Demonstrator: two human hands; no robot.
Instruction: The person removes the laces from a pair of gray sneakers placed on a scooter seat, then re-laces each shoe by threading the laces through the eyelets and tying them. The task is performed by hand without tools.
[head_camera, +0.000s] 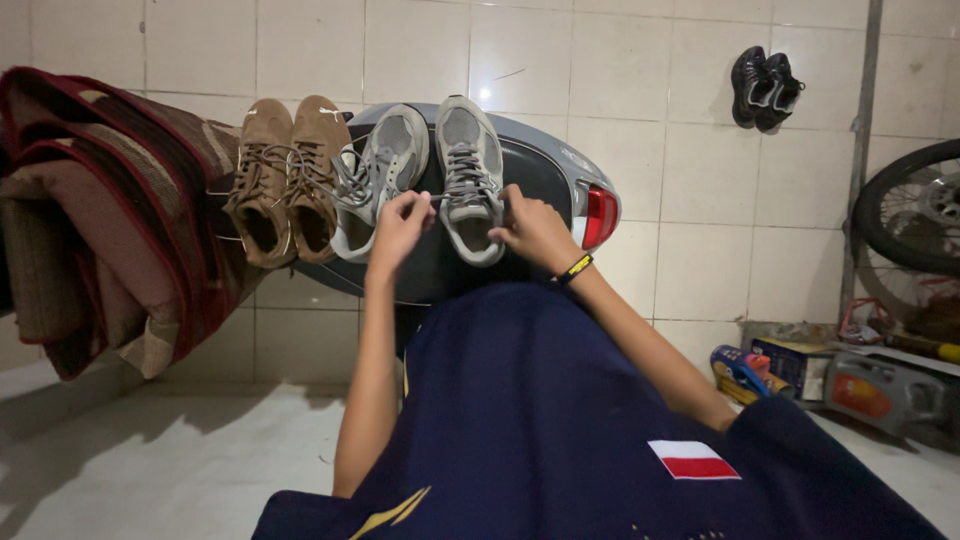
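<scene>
So a grey sneaker (470, 175) is being worked on, sitting on the dark seat of a scooter (440, 265) parked against the tiled wall (640, 120). Its laces are being pinched from both sides: the left hand (400, 225) is closed on a lace end at the shoe's left edge, and the right hand (535, 230) is closed on the lace at its right edge. A black and yellow wristband (574, 268) is being worn on the right wrist. Its grey partner (380, 180) is lying just to the left, touching a brown suede pair (285, 180). A striped blanket (100, 210) is being draped at far left. A black pair (764, 88) is being hung high up on the wall, right side.
</scene>
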